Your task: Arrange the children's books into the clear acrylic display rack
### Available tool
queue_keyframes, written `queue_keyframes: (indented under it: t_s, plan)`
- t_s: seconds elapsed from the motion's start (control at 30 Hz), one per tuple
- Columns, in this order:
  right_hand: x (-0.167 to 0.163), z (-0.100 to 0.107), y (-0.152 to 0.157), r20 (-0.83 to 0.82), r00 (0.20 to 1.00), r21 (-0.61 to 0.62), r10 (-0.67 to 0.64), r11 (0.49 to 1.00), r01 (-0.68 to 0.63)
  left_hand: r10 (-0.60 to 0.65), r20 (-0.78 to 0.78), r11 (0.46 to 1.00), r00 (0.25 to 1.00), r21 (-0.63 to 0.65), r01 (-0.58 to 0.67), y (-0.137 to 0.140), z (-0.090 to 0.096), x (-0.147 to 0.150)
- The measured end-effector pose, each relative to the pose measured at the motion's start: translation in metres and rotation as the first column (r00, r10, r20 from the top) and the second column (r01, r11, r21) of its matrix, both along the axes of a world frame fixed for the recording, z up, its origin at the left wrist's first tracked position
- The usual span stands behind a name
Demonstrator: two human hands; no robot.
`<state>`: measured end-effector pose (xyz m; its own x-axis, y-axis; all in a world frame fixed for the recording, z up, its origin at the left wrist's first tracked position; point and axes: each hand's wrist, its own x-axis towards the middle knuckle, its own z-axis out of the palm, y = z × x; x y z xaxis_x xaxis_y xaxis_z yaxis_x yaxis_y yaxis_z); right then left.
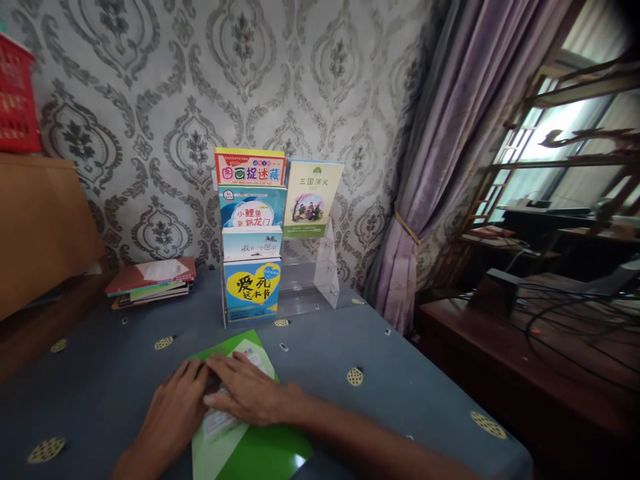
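Note:
A glossy green book (270, 450) with a paler panel lies on the table in front of me. My left hand (177, 403) rests along its left side with fingers stretched forward. Across the cover reaches my right hand (247, 393), its fingers laid flat and the thumb apart. The fingertips of both hands meet near the book's middle, partly hiding the printing there. Just beyond the book stands a clear acrylic rack (327, 273). Its left column carries a blue book with a yellow heart (253, 290) and several others; a green-and-cream book (313, 200) stands at upper right.
A stack of books (155, 280) lies at the table's back left. The blue tablecloth (320, 373) has a pineapple pattern. On the left, a red basket (17, 97) sits on a wooden cabinet (45, 227). To the right are a purple curtain (435, 167) and a dark red cabinet with cables (535, 333).

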<state>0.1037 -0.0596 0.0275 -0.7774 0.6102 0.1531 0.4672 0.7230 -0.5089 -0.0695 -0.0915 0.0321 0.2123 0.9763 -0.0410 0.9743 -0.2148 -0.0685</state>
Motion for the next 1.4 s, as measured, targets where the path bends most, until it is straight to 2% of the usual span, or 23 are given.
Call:
queue_keyframes:
  t_s: [0.1,0.23,0.37,0.5,0.63,0.77,1.0,1.2,1.4]
  plan:
    - [-0.015,-0.002,0.008,0.017,1.000,0.003,0.001,1.000,-0.001,0.040,0.030,0.998,0.999,-0.047,-0.039,-0.003,0.004,0.002]
    - [-0.016,-0.015,0.018,0.040,0.998,0.088,-0.040,0.995,0.037,0.053,0.023,0.997,0.998,-0.060,-0.051,-0.004,0.008,0.004]
    - [-0.005,-0.022,0.019,0.075,0.989,0.150,-0.129,0.982,0.117,0.033,-0.017,0.999,0.999,-0.020,-0.033,-0.003,0.008,0.004]
    - [0.011,-0.020,0.019,0.107,0.968,0.150,-0.229,0.966,0.212,0.000,0.004,1.000,1.000,0.022,0.000,-0.002,0.005,0.002]
    - [0.028,-0.020,0.021,0.108,0.939,0.156,-0.328,0.938,0.309,0.011,0.033,1.000,0.999,0.003,-0.011,-0.002,0.006,0.002]
    - [0.037,-0.023,0.022,0.101,0.937,0.147,-0.336,0.936,0.320,0.002,0.042,1.000,0.999,0.017,-0.003,-0.002,0.006,0.002]
    - [0.035,-0.026,0.022,0.098,0.936,0.141,-0.339,0.936,0.324,-0.022,0.077,0.996,0.997,0.091,0.015,-0.001,-0.006,0.000]
    - [0.037,-0.029,0.019,0.103,0.936,0.128,-0.337,0.937,0.324,-0.043,0.072,0.995,0.996,0.087,0.037,0.001,-0.007,-0.001]
    - [0.044,-0.028,0.010,0.090,0.952,0.127,-0.294,0.951,0.281,-0.066,0.090,0.987,0.994,0.154,0.052,0.002,-0.016,-0.005]
